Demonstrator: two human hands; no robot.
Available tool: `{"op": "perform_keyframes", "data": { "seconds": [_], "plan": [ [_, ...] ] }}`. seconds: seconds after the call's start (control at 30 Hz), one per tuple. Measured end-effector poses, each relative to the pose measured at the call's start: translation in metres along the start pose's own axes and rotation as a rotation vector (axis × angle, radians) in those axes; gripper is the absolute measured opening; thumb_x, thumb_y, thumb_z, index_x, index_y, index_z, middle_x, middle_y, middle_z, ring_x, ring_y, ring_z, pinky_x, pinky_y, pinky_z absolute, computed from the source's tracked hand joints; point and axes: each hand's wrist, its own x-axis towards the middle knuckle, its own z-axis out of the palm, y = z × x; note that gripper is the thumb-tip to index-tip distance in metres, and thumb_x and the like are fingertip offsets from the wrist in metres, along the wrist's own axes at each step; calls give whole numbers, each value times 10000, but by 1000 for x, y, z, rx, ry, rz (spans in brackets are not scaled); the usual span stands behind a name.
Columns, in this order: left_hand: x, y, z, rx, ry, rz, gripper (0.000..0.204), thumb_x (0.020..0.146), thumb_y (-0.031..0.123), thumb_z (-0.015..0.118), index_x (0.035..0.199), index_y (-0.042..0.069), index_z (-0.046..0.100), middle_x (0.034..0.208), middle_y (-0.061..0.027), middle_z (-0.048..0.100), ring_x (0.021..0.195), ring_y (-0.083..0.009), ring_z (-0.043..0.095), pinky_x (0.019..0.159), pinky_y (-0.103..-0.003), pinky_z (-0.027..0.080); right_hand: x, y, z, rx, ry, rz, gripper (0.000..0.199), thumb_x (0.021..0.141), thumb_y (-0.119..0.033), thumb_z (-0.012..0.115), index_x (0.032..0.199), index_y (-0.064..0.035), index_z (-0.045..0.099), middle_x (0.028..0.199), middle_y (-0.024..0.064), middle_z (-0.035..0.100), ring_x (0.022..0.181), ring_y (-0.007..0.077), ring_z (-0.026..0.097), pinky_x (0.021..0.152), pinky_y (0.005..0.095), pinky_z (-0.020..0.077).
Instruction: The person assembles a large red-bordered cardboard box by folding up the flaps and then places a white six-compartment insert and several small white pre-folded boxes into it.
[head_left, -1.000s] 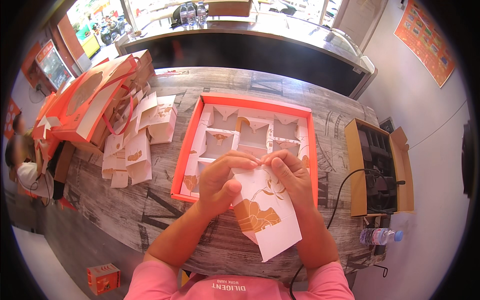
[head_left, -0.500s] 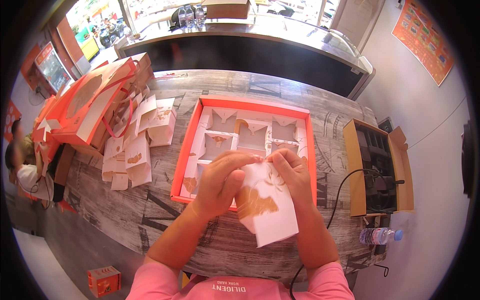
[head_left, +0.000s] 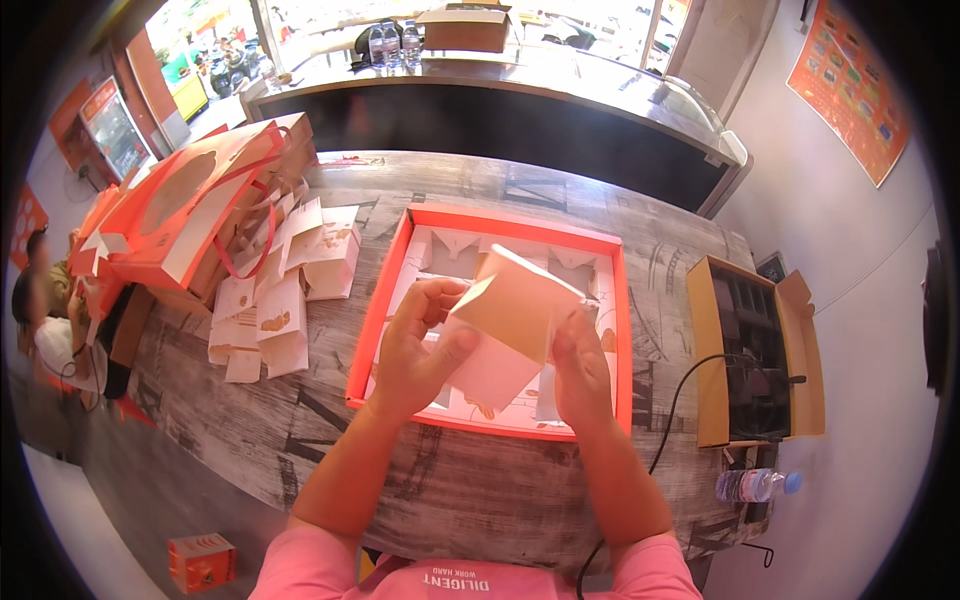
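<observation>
A small white paper carton is held up between my hands, tilted, with its open end facing me and its tan inside showing. My left hand grips its left side, thumb on the near wall and fingers curled behind. On the other side my right hand presses against the carton's right wall, its fingertips slightly blurred. Below them lies a shallow red box with white dividers forming several square compartments. The carton and my hands hide the middle of that box.
Folded white cartons lie in a pile left of the red box, beside large red gift bags. To the right are a brown cardboard box with a black cable and a water bottle. A person sits at far left.
The carton has been turned from hanging downward to open end up, and raised over the red box. My hands have shifted from pinching its top to holding its two sides.
</observation>
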Motion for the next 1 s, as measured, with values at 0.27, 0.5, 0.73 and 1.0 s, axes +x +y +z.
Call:
{"op": "perform_keyframes", "data": {
  "seconds": [0.27,0.5,0.73,1.0],
  "plan": [
    [-3,-10,10,-74,0,-81,580,1065,284,713,1531,64,448,1222,-44,653,1116,-124,640,903,-299,564,-1,6,-5,-43,73,-244,606,1003,11,644,1548,-48,386,1561,186,466,1183,240,671,947,350,584],
    [-8,-11,10,-41,-46,-71,462,1106,330,643,1456,39,563,1349,-75,551,1122,-109,620,858,-269,584,-3,0,-7,-396,18,-198,404,948,-35,741,1331,-26,614,1519,153,504,1144,207,662,893,343,621],
    [-8,-13,9,-6,-137,31,327,1117,315,626,1286,37,605,1223,-54,524,1068,-96,571,844,-249,566,0,-8,-9,-167,-25,-135,253,983,-28,702,1222,-7,622,1315,77,540,1060,125,601,836,276,584],
    [-45,-31,17,-269,-70,-69,244,1113,198,634,1289,31,608,1279,-40,562,1139,-81,550,947,-260,506,-30,-1,-8,-204,4,-27,315,984,-31,711,1265,-18,568,1280,73,562,1154,152,626,850,278,578]
  ]
}}
